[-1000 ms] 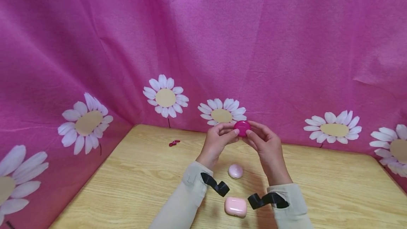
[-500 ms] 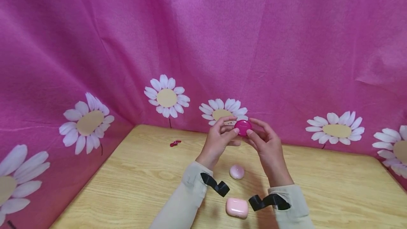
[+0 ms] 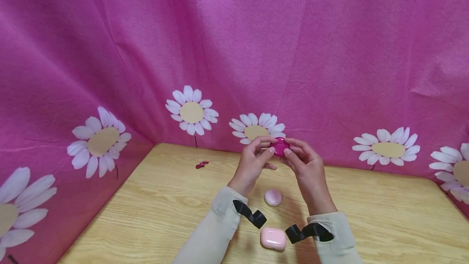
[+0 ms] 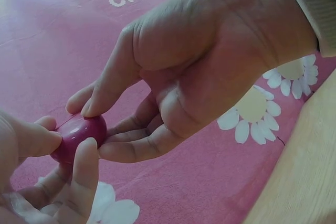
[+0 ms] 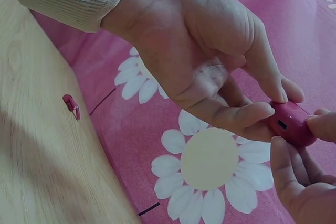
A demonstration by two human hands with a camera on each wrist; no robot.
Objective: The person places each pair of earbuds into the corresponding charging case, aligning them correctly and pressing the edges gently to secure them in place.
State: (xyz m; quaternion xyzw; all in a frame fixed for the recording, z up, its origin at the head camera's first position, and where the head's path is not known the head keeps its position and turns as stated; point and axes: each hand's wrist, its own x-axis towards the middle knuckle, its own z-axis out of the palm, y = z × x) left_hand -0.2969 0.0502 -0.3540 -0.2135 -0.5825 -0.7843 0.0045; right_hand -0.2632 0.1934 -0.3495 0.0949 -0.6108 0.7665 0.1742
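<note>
A glossy magenta earbud case (image 3: 280,147), rounded and lidded, is held up above the far side of the table between both hands. The left hand (image 3: 252,162) pinches its left side with thumb and fingers. From the other side the right hand (image 3: 307,168) grips it the same way. The lid looks closed, with a thin seam line on the case (image 4: 79,136) in the left wrist view. A small dark port shows on the case (image 5: 293,124) in the right wrist view. Fingers cover parts of its rim.
Dark red earbuds (image 3: 202,165) lie on the wooden table (image 3: 165,215) at the back left. Below the hands sit a round pale pink case (image 3: 272,197) and a rectangular pink case (image 3: 273,238). A magenta daisy-print cloth (image 3: 322,72) hangs behind the table.
The left index finger, raised half a second ago, has come down onto the case's upper edge. The right index finger has also lowered onto it. The case has tilted slightly; the tabletop things stay put.
</note>
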